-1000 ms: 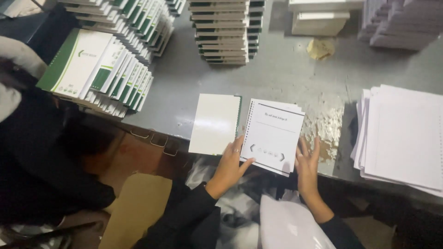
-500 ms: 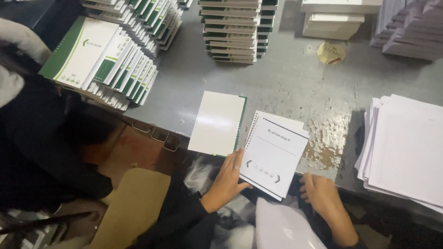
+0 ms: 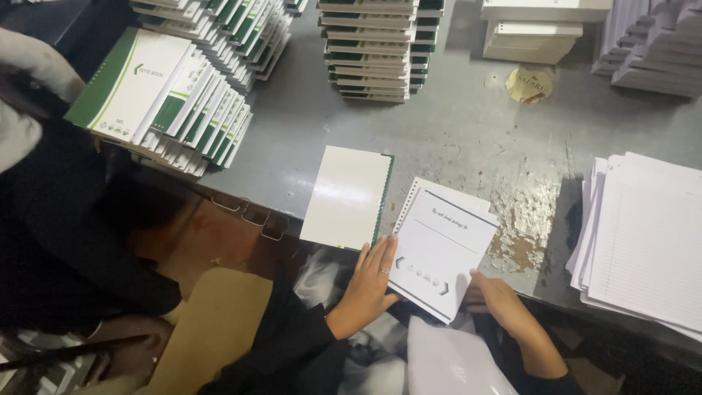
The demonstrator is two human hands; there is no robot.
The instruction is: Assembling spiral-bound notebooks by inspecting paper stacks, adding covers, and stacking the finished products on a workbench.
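The left hand (image 3: 369, 281) lies flat and open on the punched white sheets (image 3: 441, 245) at the desk (image 3: 453, 132) edge. The right hand (image 3: 497, 300) pinches their bottom corner. They hang over the edge, so they could slip off.

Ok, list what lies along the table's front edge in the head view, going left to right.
Fanned green-and-white notebooks → white cover sheet → left hand → punched title page → right hand → patch of flaked paint → stack of lined sheets.
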